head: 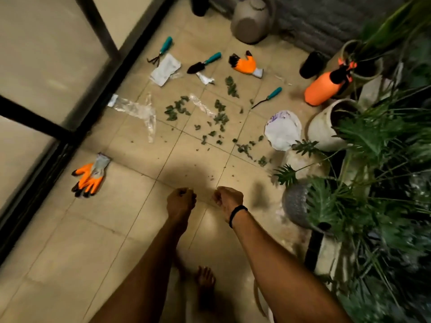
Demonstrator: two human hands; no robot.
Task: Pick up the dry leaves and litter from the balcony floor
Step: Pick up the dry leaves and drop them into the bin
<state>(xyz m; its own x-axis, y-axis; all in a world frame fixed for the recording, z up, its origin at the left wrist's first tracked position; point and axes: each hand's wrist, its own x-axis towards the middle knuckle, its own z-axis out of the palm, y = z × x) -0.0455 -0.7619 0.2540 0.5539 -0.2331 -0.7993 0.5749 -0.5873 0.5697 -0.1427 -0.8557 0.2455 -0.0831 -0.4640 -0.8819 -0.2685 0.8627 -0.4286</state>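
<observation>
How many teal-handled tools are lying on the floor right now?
3: a rake nearest the window frame, a trowel right of it, a thin weeder by the orange sprayer. The plants could hide others.

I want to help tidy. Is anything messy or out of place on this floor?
Yes. Leaf bits lie scattered across the tiles, clear plastic wrap lies crumpled beside them, and the orange gloves are apart: one by the glass door, one near the trowel.

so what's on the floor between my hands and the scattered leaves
In the head view, mostly bare tile floor: only a few tiny crumbs lie between the left hand, the right hand and the scattered leaves.
</observation>
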